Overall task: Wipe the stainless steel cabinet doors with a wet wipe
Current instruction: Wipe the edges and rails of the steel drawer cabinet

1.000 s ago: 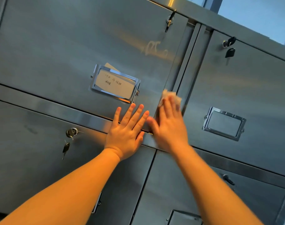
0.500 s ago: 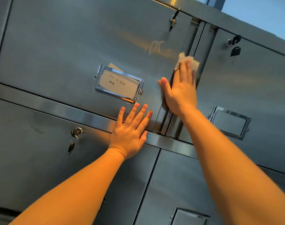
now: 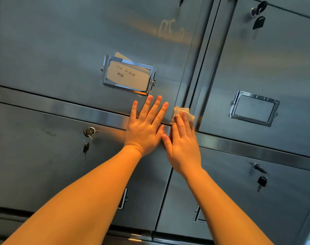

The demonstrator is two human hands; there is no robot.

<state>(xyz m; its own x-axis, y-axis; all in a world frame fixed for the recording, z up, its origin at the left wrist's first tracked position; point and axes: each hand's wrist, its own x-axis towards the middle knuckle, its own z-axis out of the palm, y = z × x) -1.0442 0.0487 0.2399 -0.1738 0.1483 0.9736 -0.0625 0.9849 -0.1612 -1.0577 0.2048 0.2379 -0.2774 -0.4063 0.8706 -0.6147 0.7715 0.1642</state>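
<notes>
Left hand [image 3: 144, 129]: fingers straight and spread, palm laid flat on the steel, fingertips on the lower edge of the upper left door [image 3: 80, 41], heel over the horizontal rail [image 3: 71, 110] beneath it; holds nothing. Right hand [image 3: 183, 147]: fingers straight and close together, pressing the wet wipe [image 3: 183, 112] flat against the metal; thumb stretched out to the left, its tip just beside the left hand. Wet wipe: white, crumpled, mostly under the right fingertips, its upper edge showing beyond them; it lies at the bottom right corner of the upper left door, against the vertical post [image 3: 205, 59] that divides the two columns, just right of the left hand's fingers. Surface: a bank of brushed stainless steel cabinet doors seen from below and close, four in view. Upper left door carries a chrome label holder [image 3: 128, 76] with a handwritten card, directly above the left hand; a pale smear [image 3: 170, 30] shows higher on the same door. Upper right door [image 3: 283, 68]: empty-looking chrome label holder [image 3: 254, 108] and a lock with a black-headed key [image 3: 258, 22] hanging. Lower left door [image 3: 35, 156]: lock with a small key [image 3: 86, 148] hanging from a ring. Lower right door [image 3: 239, 200]: lock with a black-headed key [image 3: 261, 182] hanging. Both bare forearms reach up from the bottom of the view. Room beyond the cabinet: cannot be told.
</notes>
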